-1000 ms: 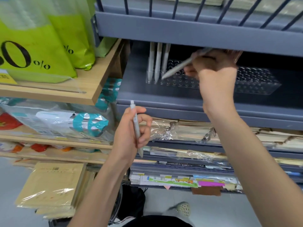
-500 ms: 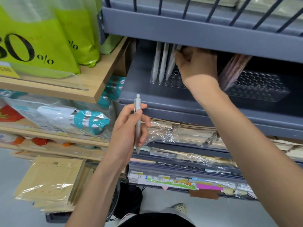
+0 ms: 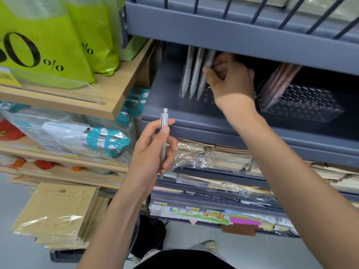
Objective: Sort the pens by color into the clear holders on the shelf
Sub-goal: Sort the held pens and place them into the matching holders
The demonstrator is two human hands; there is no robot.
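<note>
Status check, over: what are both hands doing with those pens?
Left hand grips grey click pen. Right hand pinches rightmost standing pen in left clear holder. Upper shelf edge overhangs pen tops.

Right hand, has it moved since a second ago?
Yes. The right hand moved left along the clear holder, now pinching a white pen at its left end.
</note>
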